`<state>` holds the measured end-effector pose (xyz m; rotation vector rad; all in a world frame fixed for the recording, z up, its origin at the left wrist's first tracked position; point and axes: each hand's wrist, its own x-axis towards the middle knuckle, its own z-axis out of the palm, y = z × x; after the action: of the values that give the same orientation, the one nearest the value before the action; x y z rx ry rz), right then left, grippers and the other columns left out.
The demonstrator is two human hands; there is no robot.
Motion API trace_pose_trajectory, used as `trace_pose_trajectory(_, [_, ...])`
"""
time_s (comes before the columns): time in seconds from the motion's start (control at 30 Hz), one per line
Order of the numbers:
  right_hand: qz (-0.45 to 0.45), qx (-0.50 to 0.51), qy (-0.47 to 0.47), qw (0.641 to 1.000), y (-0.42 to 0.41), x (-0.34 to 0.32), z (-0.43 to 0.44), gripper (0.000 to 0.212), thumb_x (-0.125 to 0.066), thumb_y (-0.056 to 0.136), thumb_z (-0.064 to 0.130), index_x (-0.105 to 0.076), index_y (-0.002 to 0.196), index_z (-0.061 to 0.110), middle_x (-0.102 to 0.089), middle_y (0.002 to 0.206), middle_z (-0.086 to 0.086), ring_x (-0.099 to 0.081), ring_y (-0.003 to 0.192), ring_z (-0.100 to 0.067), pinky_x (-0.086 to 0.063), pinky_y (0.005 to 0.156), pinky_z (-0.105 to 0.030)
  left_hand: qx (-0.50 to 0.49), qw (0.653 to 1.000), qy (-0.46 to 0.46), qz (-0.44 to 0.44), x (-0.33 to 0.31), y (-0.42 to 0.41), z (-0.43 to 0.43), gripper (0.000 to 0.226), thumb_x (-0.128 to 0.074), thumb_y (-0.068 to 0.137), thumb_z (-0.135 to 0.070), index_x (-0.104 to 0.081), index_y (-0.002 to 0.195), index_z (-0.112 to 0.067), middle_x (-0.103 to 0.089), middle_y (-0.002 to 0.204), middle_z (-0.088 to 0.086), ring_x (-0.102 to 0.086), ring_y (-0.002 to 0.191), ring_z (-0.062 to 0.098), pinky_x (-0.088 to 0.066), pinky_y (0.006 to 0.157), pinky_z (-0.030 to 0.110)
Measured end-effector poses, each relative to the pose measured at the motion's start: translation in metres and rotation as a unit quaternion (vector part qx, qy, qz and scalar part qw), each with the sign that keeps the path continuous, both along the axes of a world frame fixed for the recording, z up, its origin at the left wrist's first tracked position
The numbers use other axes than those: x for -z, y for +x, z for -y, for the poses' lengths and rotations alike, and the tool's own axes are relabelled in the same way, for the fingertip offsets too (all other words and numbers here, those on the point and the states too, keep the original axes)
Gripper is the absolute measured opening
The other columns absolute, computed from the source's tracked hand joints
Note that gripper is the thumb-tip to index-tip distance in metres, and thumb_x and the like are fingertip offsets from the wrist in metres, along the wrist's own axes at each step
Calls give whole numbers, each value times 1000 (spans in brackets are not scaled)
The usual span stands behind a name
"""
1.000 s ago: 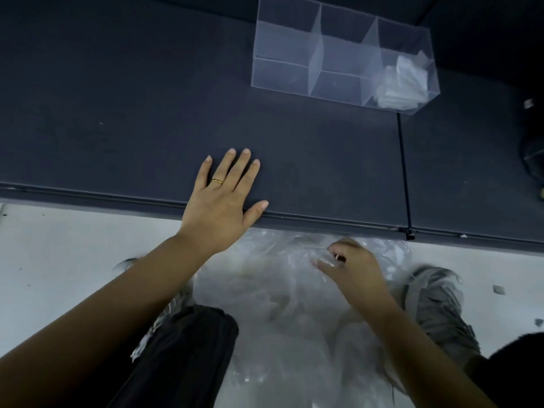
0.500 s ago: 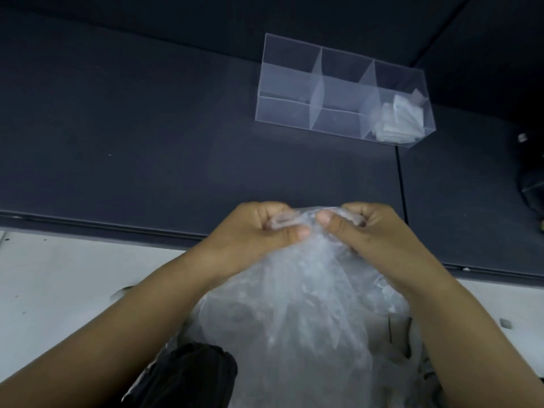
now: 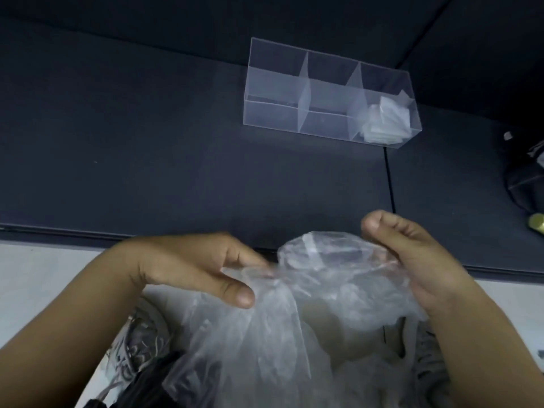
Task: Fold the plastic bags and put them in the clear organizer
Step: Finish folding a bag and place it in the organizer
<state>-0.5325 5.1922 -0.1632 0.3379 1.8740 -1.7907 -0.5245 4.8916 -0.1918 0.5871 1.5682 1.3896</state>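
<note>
Both hands are up off the lap and on one crumpled plastic bag (image 3: 321, 278), held in the air just this side of the dark mat (image 3: 147, 148). The left hand (image 3: 188, 266) pinches a gathered bit of the film between thumb and fingertips. The right hand (image 3: 412, 260) has its fingers curled round the other side of the bunch, with the thumb lifted clear. The rest of the bag hangs down in wrinkles over the knees.

My read is that this is the opening-out step, finding the edges before any fold. To do it well, I'd say each hand wants a true corner or seam, not a fistful. Then draw the hands apart until the film goes taut, lay it flat on the mat and press the air out toward the mouth. Trapped air could make a fold spring back, and this thin stuff looks slippery and clingy.

The clear organizer (image 3: 272, 113) sits well beyond the hands, toward the far right of the mat. It has three compartments; the right-hand one already holds folded bags (image 3: 382, 120), and the other two look bare.

As for labels, there is no print, logo or writing I can read on the bag or the organizer.
</note>
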Motion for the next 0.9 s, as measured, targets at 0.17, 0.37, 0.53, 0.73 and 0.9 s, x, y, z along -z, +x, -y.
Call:
trace_pose_trajectory(0.17, [65,176,-196,963,-34,-19,18,21,-74,69,37,-61,63,23,-50,55,10,-47,44,-4,-45,44,-17,-297,951,-41,-79,-8,-11,-28,42,-56,81,-58,-66,112,-31,-65,119,-11,-59,113,3,-46,101,32])
trace_pose_trajectory(0.37, [239,280,-290,883,-80,-34,50,44,-53,96,26,-44,54,16,-32,44,11,-26,28,-4,-23,42,-6,-335,803,-120,-478,-15,-22,-40,91,-50,72,-78,-25,147,-32,-12,155,-16,-7,145,7,-11,116,40])
trace_pose_trajectory(0.53, [144,276,-232,922,-87,-37,61,45,-40,94,-6,-55,54,9,-51,40,3,-48,31,-5,-40,34,-13,-198,817,-185,-509,5,-19,-67,103,-68,67,-67,-24,149,-24,-16,157,-13,-2,146,4,1,119,30])
trace_pose_trajectory(0.73, [107,291,-222,924,-82,-30,69,45,-49,96,48,-59,104,5,-63,99,-11,-64,86,-20,-56,70,-35,-553,823,58,-117,-5,-29,-64,35,-71,79,-36,-61,74,-3,-64,71,-1,-59,68,8,-50,68,22])
trace_pose_trajectory(0.9, [-172,-63,-44,982,-44,-23,61,54,-64,77,50,-51,128,36,-56,132,17,-49,126,-2,-45,98,-22,-583,797,113,111,-18,-33,-57,49,-63,71,-43,-68,95,0,-73,92,13,-69,84,25,-56,79,42])
